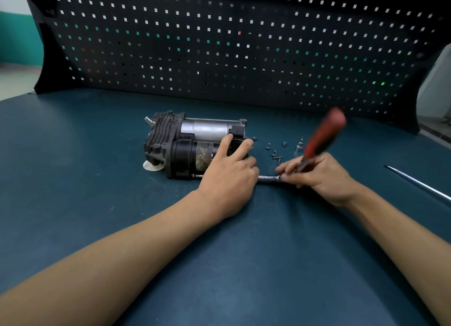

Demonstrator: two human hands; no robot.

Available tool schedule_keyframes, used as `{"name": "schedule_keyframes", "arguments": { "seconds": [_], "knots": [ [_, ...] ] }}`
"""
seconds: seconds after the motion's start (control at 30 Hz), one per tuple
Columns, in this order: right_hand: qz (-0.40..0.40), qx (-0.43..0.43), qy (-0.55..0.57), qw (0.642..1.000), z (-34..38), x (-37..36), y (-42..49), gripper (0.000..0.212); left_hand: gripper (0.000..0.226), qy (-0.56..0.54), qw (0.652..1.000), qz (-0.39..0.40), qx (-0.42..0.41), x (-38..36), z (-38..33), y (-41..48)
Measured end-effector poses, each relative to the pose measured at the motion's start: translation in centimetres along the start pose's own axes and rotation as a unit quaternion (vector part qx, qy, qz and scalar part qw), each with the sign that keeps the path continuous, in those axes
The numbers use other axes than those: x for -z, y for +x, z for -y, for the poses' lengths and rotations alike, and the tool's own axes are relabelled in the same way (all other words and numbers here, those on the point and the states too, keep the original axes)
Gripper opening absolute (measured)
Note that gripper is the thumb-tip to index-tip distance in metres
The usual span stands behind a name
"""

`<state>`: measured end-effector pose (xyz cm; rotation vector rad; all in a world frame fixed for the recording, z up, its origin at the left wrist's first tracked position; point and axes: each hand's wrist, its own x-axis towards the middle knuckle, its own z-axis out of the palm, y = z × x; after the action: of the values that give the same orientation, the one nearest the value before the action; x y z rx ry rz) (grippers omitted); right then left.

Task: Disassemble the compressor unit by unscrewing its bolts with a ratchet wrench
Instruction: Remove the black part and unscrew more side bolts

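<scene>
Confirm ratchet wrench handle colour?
Red, motion-blurred. The ratchet wrench handle rises from the right hand; head view, the only one.

compressor unit: black finned head and silver cylinder, lying on its side, centre of frame
ratchet wrench: red handle blurred, tilted up, right of centre
bolts: several loose, just right of unit

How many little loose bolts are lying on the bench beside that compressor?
5 loose bolts: one beside the compressor, two farther right, two nearer the right hand. The hands may hide more.
</scene>
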<state>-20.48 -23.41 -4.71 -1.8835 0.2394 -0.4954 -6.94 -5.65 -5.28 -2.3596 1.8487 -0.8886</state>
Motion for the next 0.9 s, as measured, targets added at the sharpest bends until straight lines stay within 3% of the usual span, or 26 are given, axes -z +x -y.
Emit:
{"name": "schedule_keyframes", "arguments": {
  "seconds": [0.13, 0.3, 0.43, 0.6, 0.7, 0.9],
  "knots": [
    [0.098, 0.037, -0.063, 0.993, -0.6, 0.2, -0.5, 0.014, 0.033, 0.005, 1.0, 0.005, -0.007, 0.1, 0.0, -0.1],
    [0.097, 0.028, 0.001, 0.995, -0.7, 0.3, -0.5, 0.007, 0.038, -0.001, 1.0, 0.014, -0.005, 0.4, -0.1, 0.0],
    [0.055, 0.007, 0.005, 0.998, -0.6, 0.0, -0.3, 0.017, 0.035, -0.011, 1.0, 0.018, 0.004, 0.6, -0.2, 0.2],
    [-0.042, -0.117, 0.081, 0.989, 0.3, -0.6, 1.0, 0.03, 0.033, -0.028, 0.999, 0.015, 0.014, 0.6, -0.3, 0.3],
    [-0.082, -0.142, 0.099, 0.982, 0.7, -1.1, 1.7, 0.031, 0.033, -0.025, 0.999, 0.017, 0.013, 0.6, -0.3, 0.3],
    [-0.077, -0.189, 0.054, 0.977, 0.8, -1.2, 2.5, 0.032, 0.034, -0.022, 1.0, 0.017, 0.015, 0.5, -0.3, 0.3]
  ]
}}
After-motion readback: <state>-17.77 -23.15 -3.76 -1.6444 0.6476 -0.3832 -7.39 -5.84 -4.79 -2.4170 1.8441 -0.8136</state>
